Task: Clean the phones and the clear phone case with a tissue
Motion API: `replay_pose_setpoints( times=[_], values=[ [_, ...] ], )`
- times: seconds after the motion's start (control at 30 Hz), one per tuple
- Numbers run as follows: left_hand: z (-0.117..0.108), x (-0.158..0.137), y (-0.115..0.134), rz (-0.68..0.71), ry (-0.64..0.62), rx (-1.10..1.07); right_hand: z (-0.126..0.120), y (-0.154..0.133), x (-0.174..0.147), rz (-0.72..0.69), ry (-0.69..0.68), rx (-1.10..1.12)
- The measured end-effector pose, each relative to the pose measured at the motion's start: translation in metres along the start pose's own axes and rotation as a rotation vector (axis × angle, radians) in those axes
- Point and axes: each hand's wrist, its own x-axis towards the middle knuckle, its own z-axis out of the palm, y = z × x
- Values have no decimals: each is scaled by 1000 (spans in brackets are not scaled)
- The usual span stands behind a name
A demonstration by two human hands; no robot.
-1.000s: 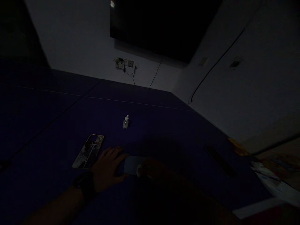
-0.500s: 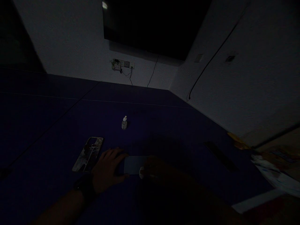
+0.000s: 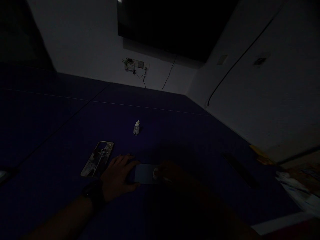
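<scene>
Dim white walls [image 3: 82, 40] border the dark blue surface [image 3: 175, 128]. My left hand [image 3: 117, 176], spread wide, touches the rectangular panel [image 3: 143, 174]; my right hand [image 3: 170, 170] pinches a white wad [image 3: 155, 173] over it.

On the broad surface [image 3: 170, 128], the flat panel [image 3: 143, 174] lies between the left hand [image 3: 117, 178] and the right hand [image 3: 171, 171], with the phone case [image 3: 98, 160] to the left of the left hand. Beyond the flat panel stands the dropper bottle [image 3: 136, 129], and farther back the television [image 3: 170, 26] hangs on the wall [image 3: 85, 43], above the power sockets [image 3: 140, 64]
</scene>
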Motion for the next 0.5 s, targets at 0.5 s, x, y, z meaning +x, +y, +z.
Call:
replay_pose_setpoints(
  times=[0.5],
  values=[
    [2,-1,-6,38,27,22,-12,14,13,-147,24,-161]
  ],
)
